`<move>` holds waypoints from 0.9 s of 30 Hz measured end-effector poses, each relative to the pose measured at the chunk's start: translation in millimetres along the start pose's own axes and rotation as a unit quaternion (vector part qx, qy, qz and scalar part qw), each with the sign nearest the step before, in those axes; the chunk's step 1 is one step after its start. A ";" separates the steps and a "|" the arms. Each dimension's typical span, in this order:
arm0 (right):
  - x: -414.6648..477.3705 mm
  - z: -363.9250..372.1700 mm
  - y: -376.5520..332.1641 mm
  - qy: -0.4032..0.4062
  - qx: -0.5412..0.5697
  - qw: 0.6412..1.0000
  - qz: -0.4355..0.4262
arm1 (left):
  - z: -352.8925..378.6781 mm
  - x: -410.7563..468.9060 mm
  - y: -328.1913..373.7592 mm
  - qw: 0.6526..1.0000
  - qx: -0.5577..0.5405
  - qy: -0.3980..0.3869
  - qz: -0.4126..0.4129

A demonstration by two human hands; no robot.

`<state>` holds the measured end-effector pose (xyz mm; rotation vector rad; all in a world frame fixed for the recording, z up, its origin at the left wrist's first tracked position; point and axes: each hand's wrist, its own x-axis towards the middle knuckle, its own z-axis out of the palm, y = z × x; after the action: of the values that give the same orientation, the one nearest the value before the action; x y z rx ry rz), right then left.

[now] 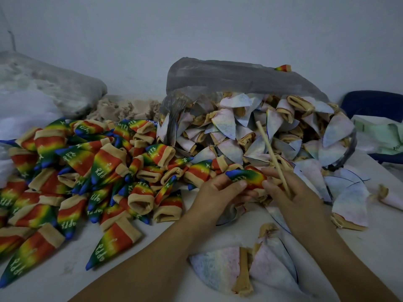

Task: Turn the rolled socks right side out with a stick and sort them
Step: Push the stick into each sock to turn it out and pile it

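Between the two hands sits a rainbow sock point(247, 177), colours outward, so the turning step looks done and sorting is next. The left hand point(218, 192) grips it with curled fingers and thumb. The right hand point(292, 195) pinches its other end while clasping the stick point(272, 152), which slants up and away from the palm. The next move likely calls for dropping the sock on the pile of turned socks point(87, 171) left of the left hand, then taking one from the inside-out socks point(257, 129) spilling from the bag point(229, 79) beyond the right hand. The sock's cuff and the stick's lower end are hidden by fingers. More pale socks point(218, 267) lie on the bench point(379, 227) between the forearms.
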<state>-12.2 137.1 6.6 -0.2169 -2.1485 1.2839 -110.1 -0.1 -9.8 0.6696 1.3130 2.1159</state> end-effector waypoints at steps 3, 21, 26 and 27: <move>0.4 0.0 -0.4 -0.001 -0.067 0.998 -0.021 | -1.4 0.4 -0.1 1.000 0.005 0.005 -0.001; -0.6 5.8 0.2 -0.003 -0.035 0.999 0.027 | -1.0 0.5 -1.0 0.999 0.022 -0.020 -0.024; -1.2 11.5 -3.0 -0.004 0.003 1.000 0.012 | 2.9 -0.8 3.7 0.995 -0.070 -0.039 -0.052; -1.7 11.7 -3.9 -0.005 0.012 1.000 0.007 | 2.8 -0.5 4.7 0.995 -0.083 -0.035 -0.052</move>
<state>-17.0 125.7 5.3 -0.2174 -2.1424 1.3211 -108.8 -0.4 -4.4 0.5861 1.0964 2.0702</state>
